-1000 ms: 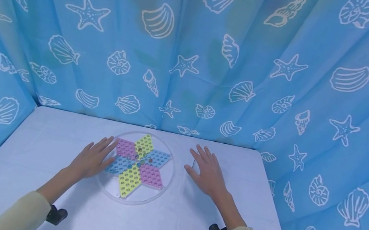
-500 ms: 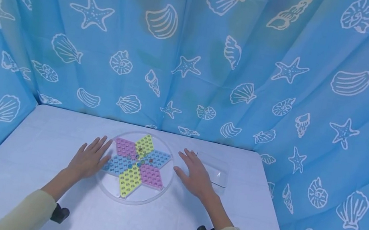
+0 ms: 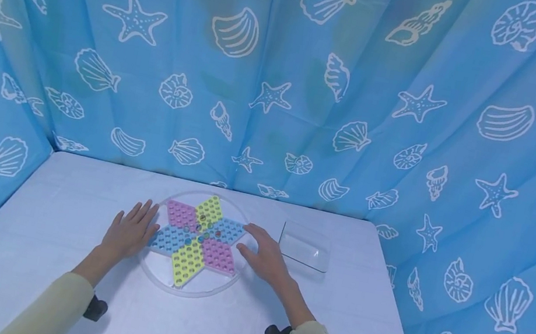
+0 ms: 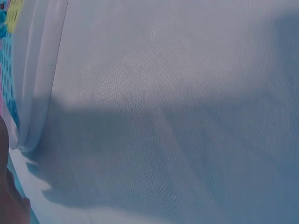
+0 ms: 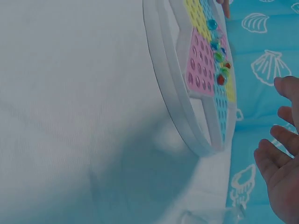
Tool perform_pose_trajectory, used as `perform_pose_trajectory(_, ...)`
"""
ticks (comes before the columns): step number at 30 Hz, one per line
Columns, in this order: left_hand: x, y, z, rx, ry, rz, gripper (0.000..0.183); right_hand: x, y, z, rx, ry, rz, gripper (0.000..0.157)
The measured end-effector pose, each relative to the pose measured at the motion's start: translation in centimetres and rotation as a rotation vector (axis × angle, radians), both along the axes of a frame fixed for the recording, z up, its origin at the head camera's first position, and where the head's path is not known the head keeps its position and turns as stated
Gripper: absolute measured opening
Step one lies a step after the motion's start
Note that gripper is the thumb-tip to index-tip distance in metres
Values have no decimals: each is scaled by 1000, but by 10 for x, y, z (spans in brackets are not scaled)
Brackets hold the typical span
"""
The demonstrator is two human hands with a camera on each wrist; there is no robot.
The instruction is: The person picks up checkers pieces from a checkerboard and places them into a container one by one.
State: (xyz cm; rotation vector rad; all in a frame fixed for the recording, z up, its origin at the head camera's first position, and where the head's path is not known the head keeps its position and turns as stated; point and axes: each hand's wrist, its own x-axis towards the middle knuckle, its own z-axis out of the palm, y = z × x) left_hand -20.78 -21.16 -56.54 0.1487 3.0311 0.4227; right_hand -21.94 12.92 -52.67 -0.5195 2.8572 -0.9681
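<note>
A round white Chinese checkers board [image 3: 188, 263] with a pink, yellow and blue star of holes lies on the table. Several glass marbles [image 5: 218, 57] sit around the star's middle. At the board's left rim is my left hand [image 3: 128, 229], its fingers extended; whether it touches the rim is unclear. Only a sliver of that hand [image 4: 11, 200] shows in the left wrist view. Across the board, my right hand [image 3: 263, 256] is by the right rim with relaxed, spread fingers. In the right wrist view this hand [image 5: 282, 163] holds nothing and appears apart from the board.
A clear rectangular container [image 3: 305, 247] stands right of the board, just beyond my right hand. White cloth covers the table [image 3: 219, 330]. Blue shell-patterned curtains [image 3: 274, 132] hang along the back and sides.
My right hand has moved left from over the clear container to the board's right rim, uncovering the container. The left hand has shifted only slightly. The board stays in place.
</note>
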Motion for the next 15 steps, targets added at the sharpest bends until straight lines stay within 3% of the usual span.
perform_pose_trajectory(15,-4,2,-15,-4,-9,-2,69,-7,-24,-17,-204,-60,8,47)
